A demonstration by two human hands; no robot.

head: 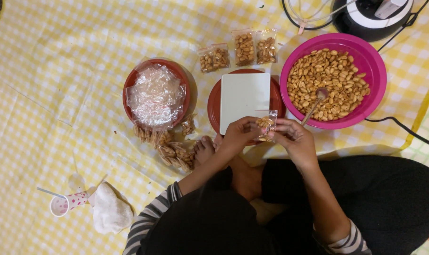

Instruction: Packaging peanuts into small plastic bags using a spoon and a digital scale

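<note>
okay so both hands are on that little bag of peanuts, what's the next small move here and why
Probably close the small clear bag and set it with the filled bags by the red bowl. The left hand and right hand both pinch it, it already holds peanuts, and the spoon rests in the pink bowl.

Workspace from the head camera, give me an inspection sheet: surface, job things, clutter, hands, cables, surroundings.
Surface: yellow checked cloth, creased.
Job's things: small clear bag part-filled with peanuts; pink bowl of peanuts with a spoon; white scale on a red plate; three filled bags; red bowl of empty bags; pile of packed bags.
Clutter: dotted paper cup, white rag.
Hands: left hand and right hand both hold the small bag.
Cables: black cable on the cloth.
Surroundings: black appliance at the top edge.
</note>
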